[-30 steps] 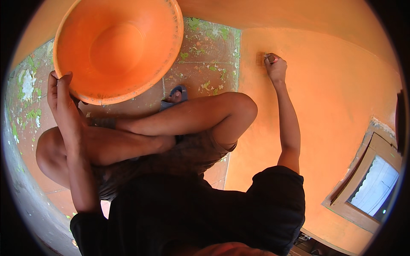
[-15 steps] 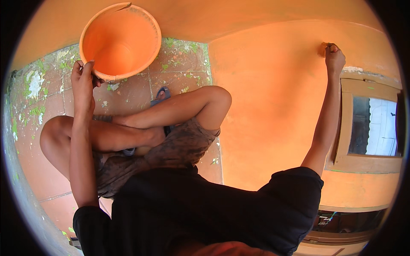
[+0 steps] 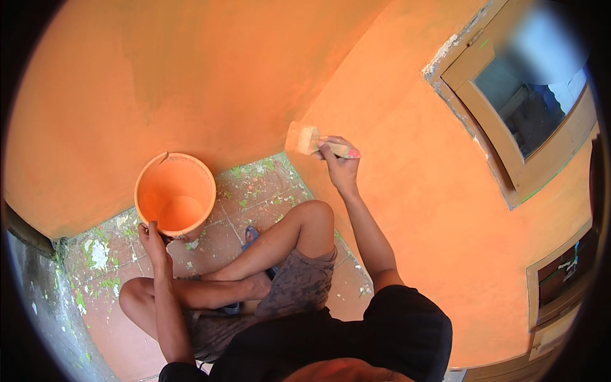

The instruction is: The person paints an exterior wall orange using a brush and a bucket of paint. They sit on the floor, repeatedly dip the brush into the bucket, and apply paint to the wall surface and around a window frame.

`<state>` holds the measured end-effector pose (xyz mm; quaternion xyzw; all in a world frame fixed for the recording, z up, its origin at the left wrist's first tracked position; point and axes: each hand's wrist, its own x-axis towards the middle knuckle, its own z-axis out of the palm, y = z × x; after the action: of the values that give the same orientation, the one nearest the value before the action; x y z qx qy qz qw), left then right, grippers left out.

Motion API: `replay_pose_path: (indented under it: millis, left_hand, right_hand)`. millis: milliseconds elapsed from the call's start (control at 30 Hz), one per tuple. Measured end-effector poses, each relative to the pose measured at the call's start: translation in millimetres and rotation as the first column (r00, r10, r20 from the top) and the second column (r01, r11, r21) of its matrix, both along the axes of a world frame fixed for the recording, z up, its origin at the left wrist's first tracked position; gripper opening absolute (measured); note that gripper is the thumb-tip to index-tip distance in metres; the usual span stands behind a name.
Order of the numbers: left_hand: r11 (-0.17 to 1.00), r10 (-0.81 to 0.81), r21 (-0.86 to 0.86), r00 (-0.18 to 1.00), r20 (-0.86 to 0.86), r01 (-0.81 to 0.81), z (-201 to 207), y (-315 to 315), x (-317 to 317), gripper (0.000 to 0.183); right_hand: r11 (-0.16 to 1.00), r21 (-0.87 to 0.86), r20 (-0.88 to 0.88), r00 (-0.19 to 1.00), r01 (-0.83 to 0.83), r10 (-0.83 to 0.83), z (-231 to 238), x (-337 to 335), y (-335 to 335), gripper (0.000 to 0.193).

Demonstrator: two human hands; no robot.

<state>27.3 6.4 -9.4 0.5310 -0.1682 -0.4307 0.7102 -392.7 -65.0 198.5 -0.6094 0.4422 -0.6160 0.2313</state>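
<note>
My left hand [image 3: 154, 243] grips the near rim of an orange bucket [image 3: 209, 184], thumb at the lip. Orange paint coats the bucket's inside, and its far rim is cracked. My right hand [image 3: 341, 162] is closed around the handle of a flat paintbrush [image 3: 308, 140], whose pale bristles point left. The brush is in front of the orange wall [image 3: 407, 210], near the corner; I cannot tell whether the bristles touch it.
My crossed legs [image 3: 242, 280] rest on a tiled floor [image 3: 219, 232] speckled with paint flakes. A wood-framed window [image 3: 468, 102] with chipped edges is at the upper right, and a lower framed opening [image 3: 566, 277] below it. A grey curved surface [image 3: 48, 305] borders the left.
The view has turned. My right hand, with the brush, has moved from beside the window leftward to the wall corner. My left hand still holds the bucket, now lower in view.
</note>
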Motion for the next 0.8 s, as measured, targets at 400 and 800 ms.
replay_pose_path:
  millis: [400,800]
  left_hand:
    - [0.989,0.122,0.066,0.988,0.091,-0.129,-8.6,-5.4,0.1,0.022]
    - [0.974,0.156,0.152,0.983,0.094,-0.169,-38.8,-14.3,19.9,0.035]
  right_hand:
    - [0.877,0.203,0.919,0.393,-0.436,-0.018,-162.7,23.6,-62.9,0.022]
    - [0.893,0.327,0.852,0.506,-0.309,-0.136,-146.1,11.4,-10.7,0.029]
